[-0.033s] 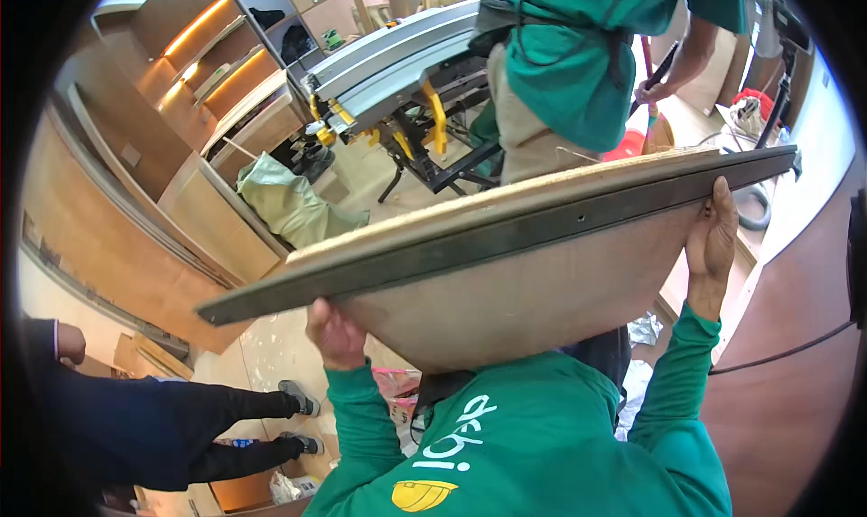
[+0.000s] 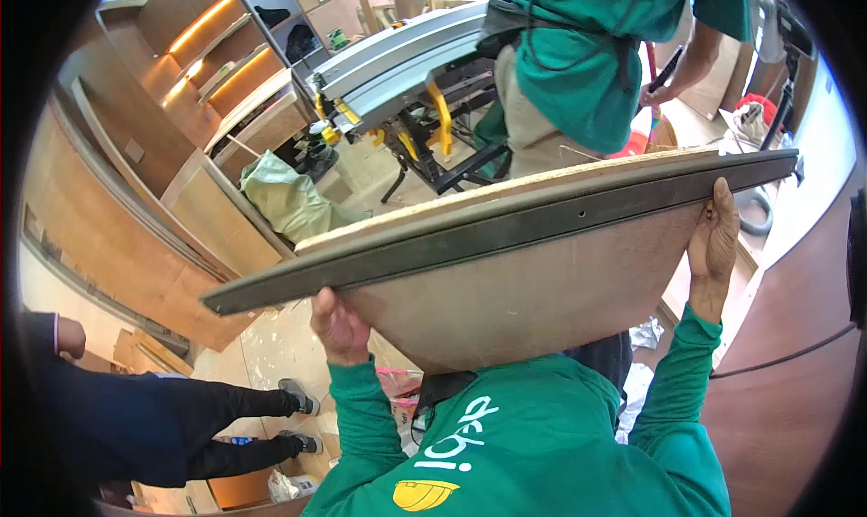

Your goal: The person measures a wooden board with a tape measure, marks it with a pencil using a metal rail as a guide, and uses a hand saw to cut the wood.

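A smooth brown wooden board (image 2: 524, 305) tilts before the person's chest, its far edge pale and fibrous. A long, dark, straight strip (image 2: 488, 238) with a small round hole crosses it, jutting past both sides. Forearms raised, the left hand (image 2: 341, 327) and right hand (image 2: 713, 242) clasp opposite sides; the hidden fingers' spread cannot be told.

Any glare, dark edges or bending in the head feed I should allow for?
Head view: black vignetting rings the picture, and the leftmost wood panel looks bowed; head view: glare washes out the white surface at right; head view: left hand, right hand and dark-edged board look reasonably sharp.
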The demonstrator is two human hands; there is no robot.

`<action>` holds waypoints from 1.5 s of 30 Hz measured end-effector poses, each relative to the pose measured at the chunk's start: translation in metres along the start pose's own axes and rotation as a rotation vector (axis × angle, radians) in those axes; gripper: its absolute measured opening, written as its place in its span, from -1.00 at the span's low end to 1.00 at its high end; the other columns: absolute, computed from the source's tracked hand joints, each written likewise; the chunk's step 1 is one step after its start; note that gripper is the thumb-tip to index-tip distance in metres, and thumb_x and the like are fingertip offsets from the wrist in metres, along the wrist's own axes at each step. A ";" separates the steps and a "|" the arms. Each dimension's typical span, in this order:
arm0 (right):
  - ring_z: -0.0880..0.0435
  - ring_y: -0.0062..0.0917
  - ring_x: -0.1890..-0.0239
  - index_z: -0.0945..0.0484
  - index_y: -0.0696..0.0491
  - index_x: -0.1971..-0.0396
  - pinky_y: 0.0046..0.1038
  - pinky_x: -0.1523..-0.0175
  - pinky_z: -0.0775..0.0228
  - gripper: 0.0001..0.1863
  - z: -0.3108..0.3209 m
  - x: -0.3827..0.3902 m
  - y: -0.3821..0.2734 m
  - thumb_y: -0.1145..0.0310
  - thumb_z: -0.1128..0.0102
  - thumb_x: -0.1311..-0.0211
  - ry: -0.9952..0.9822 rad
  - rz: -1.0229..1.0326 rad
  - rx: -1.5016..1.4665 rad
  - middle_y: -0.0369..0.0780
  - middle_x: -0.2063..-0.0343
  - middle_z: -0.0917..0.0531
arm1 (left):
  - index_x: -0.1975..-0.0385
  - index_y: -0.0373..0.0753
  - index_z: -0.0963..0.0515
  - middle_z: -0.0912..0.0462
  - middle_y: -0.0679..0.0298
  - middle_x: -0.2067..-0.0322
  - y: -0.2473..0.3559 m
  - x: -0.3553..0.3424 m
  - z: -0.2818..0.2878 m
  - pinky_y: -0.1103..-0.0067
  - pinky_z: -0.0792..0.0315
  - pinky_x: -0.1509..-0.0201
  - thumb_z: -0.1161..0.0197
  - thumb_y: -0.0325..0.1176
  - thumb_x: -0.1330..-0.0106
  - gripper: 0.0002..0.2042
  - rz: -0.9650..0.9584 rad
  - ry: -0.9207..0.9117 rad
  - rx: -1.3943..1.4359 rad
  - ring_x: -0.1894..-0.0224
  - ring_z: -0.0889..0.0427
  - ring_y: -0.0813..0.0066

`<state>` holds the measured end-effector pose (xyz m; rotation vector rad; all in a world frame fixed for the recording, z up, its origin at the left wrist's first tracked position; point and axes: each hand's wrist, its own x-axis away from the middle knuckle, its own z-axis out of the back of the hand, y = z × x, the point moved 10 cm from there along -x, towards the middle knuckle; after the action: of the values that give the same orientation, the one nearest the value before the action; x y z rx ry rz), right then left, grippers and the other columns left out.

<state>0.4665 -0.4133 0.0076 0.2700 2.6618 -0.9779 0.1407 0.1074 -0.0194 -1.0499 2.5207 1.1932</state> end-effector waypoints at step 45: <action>-0.75 -0.38 0.19 -0.64 0.28 0.10 -0.37 0.10 -0.68 -0.73 0.167 0.025 0.233 0.40 -0.39 -0.34 0.349 -0.685 0.314 -0.12 0.20 -0.74 | 0.16 -0.47 -0.64 -0.77 0.07 0.21 -0.250 -0.063 0.175 0.38 -0.59 -0.02 -0.35 -0.25 -0.45 -0.68 0.699 0.433 -0.455 0.16 -0.73 0.31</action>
<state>0.5410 -0.3462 -0.2620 -0.4950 2.9609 -1.6881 0.3261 0.1601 -0.2644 -0.5188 3.1863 1.9725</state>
